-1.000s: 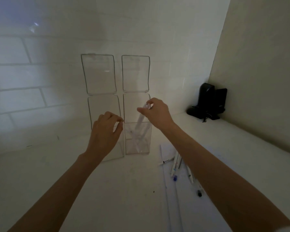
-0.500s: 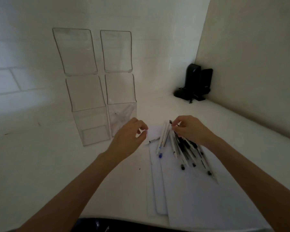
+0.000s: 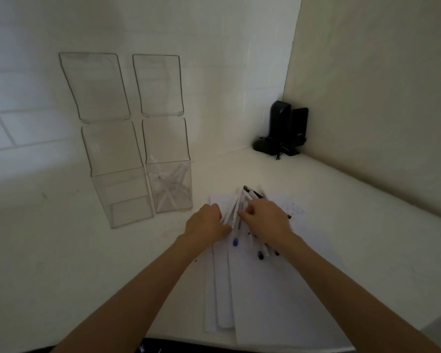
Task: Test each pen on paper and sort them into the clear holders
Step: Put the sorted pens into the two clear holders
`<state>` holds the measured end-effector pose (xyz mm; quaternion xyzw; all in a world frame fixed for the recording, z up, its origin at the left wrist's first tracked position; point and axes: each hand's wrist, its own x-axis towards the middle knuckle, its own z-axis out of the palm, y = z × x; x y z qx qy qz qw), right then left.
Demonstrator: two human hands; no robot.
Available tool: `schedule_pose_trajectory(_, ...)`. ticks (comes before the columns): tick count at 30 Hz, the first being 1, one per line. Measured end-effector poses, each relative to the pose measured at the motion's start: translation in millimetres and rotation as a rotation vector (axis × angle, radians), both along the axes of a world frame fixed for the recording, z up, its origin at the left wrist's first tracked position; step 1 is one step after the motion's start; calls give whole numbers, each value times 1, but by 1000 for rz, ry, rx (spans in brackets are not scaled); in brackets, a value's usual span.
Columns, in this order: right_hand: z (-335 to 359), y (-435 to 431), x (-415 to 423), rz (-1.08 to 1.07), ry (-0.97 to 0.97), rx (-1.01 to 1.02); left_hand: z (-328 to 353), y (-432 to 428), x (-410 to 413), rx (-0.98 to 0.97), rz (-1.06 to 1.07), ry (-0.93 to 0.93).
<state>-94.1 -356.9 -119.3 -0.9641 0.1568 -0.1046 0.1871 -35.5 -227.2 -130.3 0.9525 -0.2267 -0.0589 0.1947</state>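
I log: left hand (image 3: 206,223), right hand (image 3: 266,222) both on heap of slim white-barrelled pens (image 3: 236,205) over white paper sheets (image 3: 278,301); fingers curled, cannot tell whether gripping.

Dim, slightly grainy light. A pale patch brightens the back wall (image 3: 23,159) at left; the side wall (image 3: 379,98) sits in shade. Wide-angle distortion bows the clear holders (image 3: 117,174). The pens (image 3: 236,207) and the right hand (image 3: 265,221) look soft, slightly blurred.

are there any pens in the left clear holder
No, the left holder stands empty; the white pens sit in the right holder beside it.
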Motion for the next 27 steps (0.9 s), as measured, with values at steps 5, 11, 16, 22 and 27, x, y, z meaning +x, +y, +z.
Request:
schedule_pose_trajectory(5, -7, 19, 7, -14, 22, -121, 2, 13, -1, 26, 53, -2)
schedule_pose_trajectory(11, -13, 21, 6, -58, 16, -105, -11, 40, 12, -240, 118, 73)
schedule_pose_trajectory(16, -3, 26, 4, 70, -242, 404, -5, 65, 0, -899, 13, 519)
schedule_pose_trajectory(22, 15, 41, 8, 148, -135, 1308, 13, 86, -13, -682, -219, 700)
schedule_pose_trajectory(27, 10, 50, 16, 81, -131, 1697, 26, 101, -16, -666, -196, 449)
